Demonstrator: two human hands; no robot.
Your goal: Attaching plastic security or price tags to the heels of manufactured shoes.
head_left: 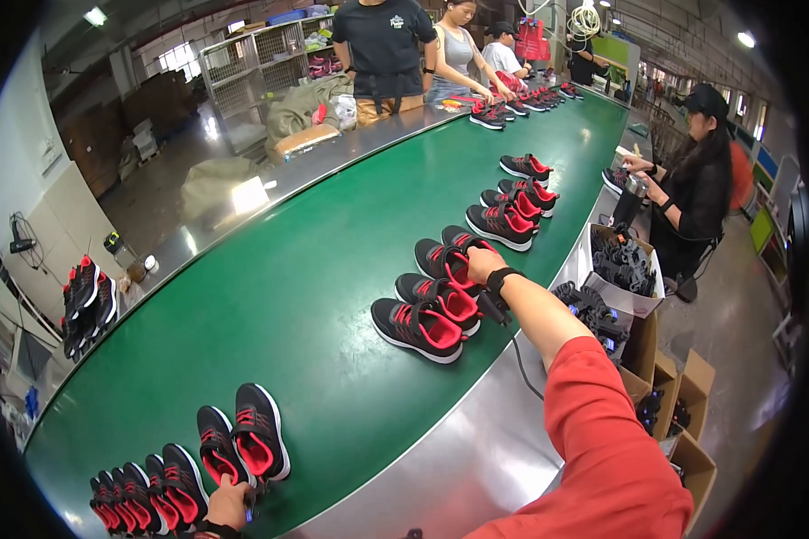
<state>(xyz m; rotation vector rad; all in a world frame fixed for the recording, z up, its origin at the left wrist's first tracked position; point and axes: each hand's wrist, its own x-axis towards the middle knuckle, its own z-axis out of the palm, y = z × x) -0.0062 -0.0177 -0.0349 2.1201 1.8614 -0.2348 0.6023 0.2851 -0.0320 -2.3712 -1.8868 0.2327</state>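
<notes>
My right hand [483, 263] reaches out over the green conveyor belt [315, 269] and rests on a black and red sneaker [448, 260]; its fingers curl onto the shoe. Two more sneakers [420, 327] lie just nearer to me. A black strap circles that wrist, and my sleeve is red. My left hand [227, 503] sits low at the belt's near end, touching the heel of a black and red sneaker [217, 455] in a row of several pairs [144, 497].
More sneaker pairs [511, 216] run up the belt. Other people [382, 49] stand at the far end; a seated person in black [692, 193] works at the right. Cardboard boxes [670, 395] of dark parts line the right side. A steel rim [440, 467] edges the belt.
</notes>
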